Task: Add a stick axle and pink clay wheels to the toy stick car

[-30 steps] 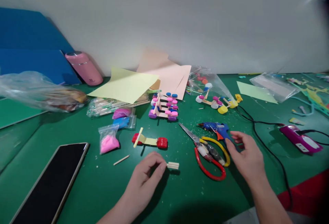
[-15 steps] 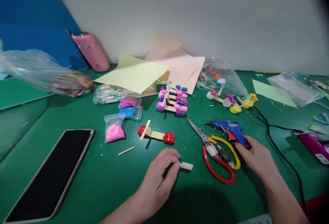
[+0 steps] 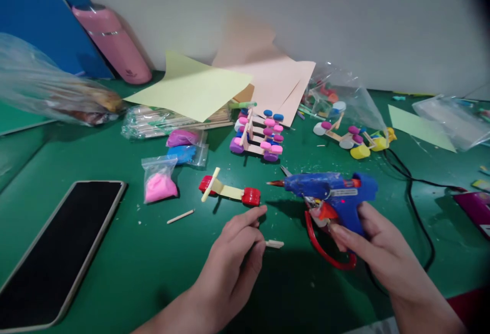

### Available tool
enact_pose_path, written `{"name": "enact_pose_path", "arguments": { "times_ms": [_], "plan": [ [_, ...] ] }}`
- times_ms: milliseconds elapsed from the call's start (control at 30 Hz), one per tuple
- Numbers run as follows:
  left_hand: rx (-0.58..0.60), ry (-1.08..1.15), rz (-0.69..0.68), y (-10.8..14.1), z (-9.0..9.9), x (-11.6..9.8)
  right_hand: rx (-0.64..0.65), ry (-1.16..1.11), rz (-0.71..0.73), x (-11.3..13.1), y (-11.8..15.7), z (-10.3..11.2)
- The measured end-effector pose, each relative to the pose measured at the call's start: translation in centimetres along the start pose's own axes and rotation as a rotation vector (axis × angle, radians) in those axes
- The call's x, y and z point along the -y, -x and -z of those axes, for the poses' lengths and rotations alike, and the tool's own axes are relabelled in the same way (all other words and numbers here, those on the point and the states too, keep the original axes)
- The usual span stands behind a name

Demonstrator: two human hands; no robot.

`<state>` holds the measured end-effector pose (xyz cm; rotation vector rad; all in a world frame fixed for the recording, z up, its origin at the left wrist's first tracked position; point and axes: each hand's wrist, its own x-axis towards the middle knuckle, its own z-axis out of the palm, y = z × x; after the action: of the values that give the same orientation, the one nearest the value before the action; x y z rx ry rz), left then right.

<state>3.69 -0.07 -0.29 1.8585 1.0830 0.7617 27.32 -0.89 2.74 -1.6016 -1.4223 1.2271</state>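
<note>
My right hand (image 3: 377,247) grips a blue glue gun (image 3: 325,188) raised over the scissors (image 3: 329,252), its nozzle pointing left. The fingers of my left hand (image 3: 237,252) pinch small pale wooden sticks (image 3: 274,244), whose ends stick out to the right. Just beyond my left hand stands a small model with red wheels (image 3: 229,192) and a pale yellow body. A single short stick (image 3: 180,216) lies to its left. Several small models with pink, purple and blue wheels (image 3: 260,137) stand together farther back.
A black-screened phone (image 3: 61,257) lies at the left, near bags of pink (image 3: 161,186) and blue clay. Behind are bundled sticks (image 3: 153,122), paper sheets (image 3: 199,86) and a pink bottle (image 3: 115,43). More models (image 3: 354,140) and a black cord (image 3: 419,211) are at the right.
My right hand has lifted the glue gun off the table and moved it left over the scissors. My left index finger has stretched out more. The view has shifted slightly.
</note>
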Motion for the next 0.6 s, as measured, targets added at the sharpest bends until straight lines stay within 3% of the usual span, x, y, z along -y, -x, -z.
{"name": "enact_pose_path", "arguments": {
  "times_ms": [200, 600],
  "plan": [
    [-0.076, -0.111, -0.057, 0.56, -0.28, 0.12, 0.138, 0.219, 0.009, 0.78, -0.31, -0.83],
    [-0.117, -0.130, -0.025, 0.23, 0.08, 0.30, 0.110, 0.346, -0.011, 0.16, -0.05, -1.12]
  ]
}}
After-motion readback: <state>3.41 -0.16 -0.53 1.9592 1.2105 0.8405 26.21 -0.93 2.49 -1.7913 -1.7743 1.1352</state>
